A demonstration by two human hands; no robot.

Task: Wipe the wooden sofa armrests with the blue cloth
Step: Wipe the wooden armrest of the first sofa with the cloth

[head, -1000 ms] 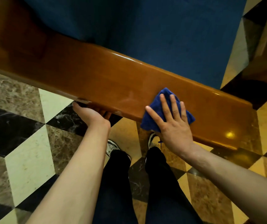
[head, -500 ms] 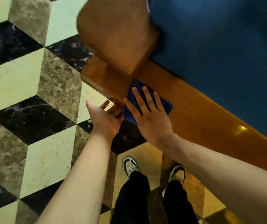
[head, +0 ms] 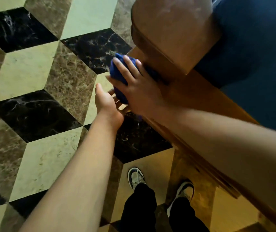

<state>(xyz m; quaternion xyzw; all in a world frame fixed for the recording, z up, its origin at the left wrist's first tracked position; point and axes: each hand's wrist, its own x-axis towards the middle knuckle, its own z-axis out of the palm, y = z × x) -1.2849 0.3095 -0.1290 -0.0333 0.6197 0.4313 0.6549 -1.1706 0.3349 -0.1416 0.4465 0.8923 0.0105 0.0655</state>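
The glossy wooden armrest (head: pixel 192 101) runs from upper centre down to the lower right, with a raised rounded wooden end piece (head: pixel 175 29) above it. My right hand (head: pixel 137 87) lies flat with fingers spread on the bunched blue cloth (head: pixel 119 72), pressing it against the armrest's end just below the raised piece. My left hand (head: pixel 105 99) is right beside it at the armrest's outer edge, its fingers tucked under the cloth and mostly hidden.
The blue sofa upholstery (head: pixel 259 56) fills the upper right. A marble floor (head: pixel 33 81) in black, cream and brown diamonds spreads to the left. My legs and two sneakers (head: pixel 136 178) stand on the floor close to the armrest.
My right hand has slid the cloth along the armrest to its end, where the cloth has bunched up. My left hand has moved with it and now sits against the cloth. The view has swung left.
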